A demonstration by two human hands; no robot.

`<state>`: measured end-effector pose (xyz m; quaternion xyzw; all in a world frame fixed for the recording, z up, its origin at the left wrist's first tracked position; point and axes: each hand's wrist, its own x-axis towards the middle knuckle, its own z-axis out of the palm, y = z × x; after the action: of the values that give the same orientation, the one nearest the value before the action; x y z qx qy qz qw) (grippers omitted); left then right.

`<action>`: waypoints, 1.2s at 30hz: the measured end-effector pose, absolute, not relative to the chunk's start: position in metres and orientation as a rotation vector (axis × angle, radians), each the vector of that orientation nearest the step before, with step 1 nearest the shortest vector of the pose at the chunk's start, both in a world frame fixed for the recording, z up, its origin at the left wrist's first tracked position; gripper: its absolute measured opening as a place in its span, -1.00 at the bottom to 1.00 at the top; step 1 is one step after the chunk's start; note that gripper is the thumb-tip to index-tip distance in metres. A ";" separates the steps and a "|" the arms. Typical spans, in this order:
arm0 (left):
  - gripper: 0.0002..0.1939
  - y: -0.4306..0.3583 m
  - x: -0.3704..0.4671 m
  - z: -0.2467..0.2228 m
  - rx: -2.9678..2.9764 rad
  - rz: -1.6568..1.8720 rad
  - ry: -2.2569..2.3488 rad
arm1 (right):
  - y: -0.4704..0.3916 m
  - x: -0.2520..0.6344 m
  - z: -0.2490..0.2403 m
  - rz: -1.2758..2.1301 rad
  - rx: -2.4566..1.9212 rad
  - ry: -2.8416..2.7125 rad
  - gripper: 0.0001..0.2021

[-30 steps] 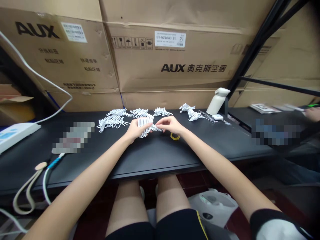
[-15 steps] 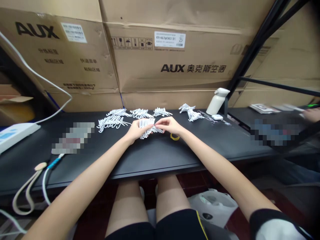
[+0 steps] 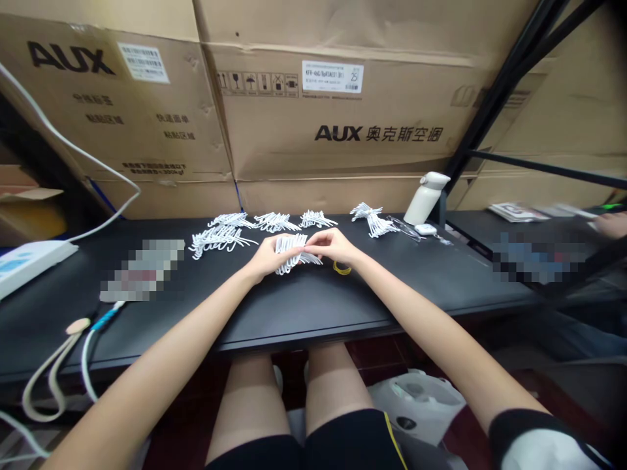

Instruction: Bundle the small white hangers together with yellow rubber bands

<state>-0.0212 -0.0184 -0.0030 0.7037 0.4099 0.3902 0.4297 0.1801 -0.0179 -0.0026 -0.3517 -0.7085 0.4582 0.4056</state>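
Note:
My left hand (image 3: 265, 258) is closed around a bundle of white wire hooks (image 3: 290, 253), their curved ends showing above and below the thumb. At the bundle's right side my right hand (image 3: 333, 247) is pinched, thumb and fingertips against the hooks. Exactly what sits between those fingertips is too small to tell. Just below the right hand lie yellow rubber bands (image 3: 341, 268). Behind the hands, several more bundles of white hooks (image 3: 220, 240) lie on the black table (image 3: 304, 313). One bundle, narrow at its middle (image 3: 375, 220), rests farther right.
A white bottle (image 3: 425, 199) stands at the back right, with glasses (image 3: 406, 228) and a small white case (image 3: 425, 230) beside it. At left are a blurred-out flat object (image 3: 144, 269), a white power strip (image 3: 34, 261) and cables. Cardboard boxes (image 3: 343, 156) wall the back. Another person's hand (image 3: 614, 224) shows far right.
The held bundle has shifted slightly right and down, with its hooks turned a little. Both hands stay on it. The other bundles have not moved.

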 end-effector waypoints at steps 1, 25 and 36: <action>-0.48 -0.019 -0.021 -0.003 1.767 0.971 1.029 | -0.019 0.180 -0.002 1.154 -0.894 -1.785 -0.67; -0.49 -0.023 -0.023 0.003 1.881 0.888 1.103 | -0.016 0.188 0.006 1.080 -1.008 -1.875 -0.71; -0.45 -0.022 -0.022 0.002 1.799 0.920 1.199 | -0.015 0.236 0.019 0.739 -1.663 -2.143 -0.83</action>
<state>-0.0219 -0.0224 0.0022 0.7065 0.4707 0.3614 0.3856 0.2364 -0.0146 0.0189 -0.5834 -0.7519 0.2593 0.1642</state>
